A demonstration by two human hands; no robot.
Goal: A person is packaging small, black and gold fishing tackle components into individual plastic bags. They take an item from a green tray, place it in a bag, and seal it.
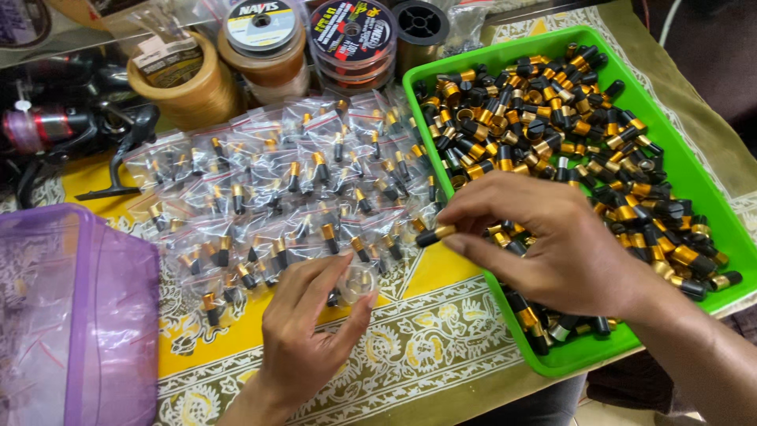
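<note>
In right hand [552,244], one cap [435,234]

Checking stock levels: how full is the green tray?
Nearly full. The green tray is heaped with black-and-gold caps across almost its whole floor; the right hand hides a part near the front.

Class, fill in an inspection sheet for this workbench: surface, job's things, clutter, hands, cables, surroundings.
Surface: yellow patterned cloth.
Job's things: green tray of black-and-gold caps; bagged caps spread on the cloth.
Clutter: line spools, fishing reel, purple box.
Hands: right hand pinches one cap; left hand holds a clear bag.
Cables: nothing seen.
Surroundings: floor edge, unclear.
</note>
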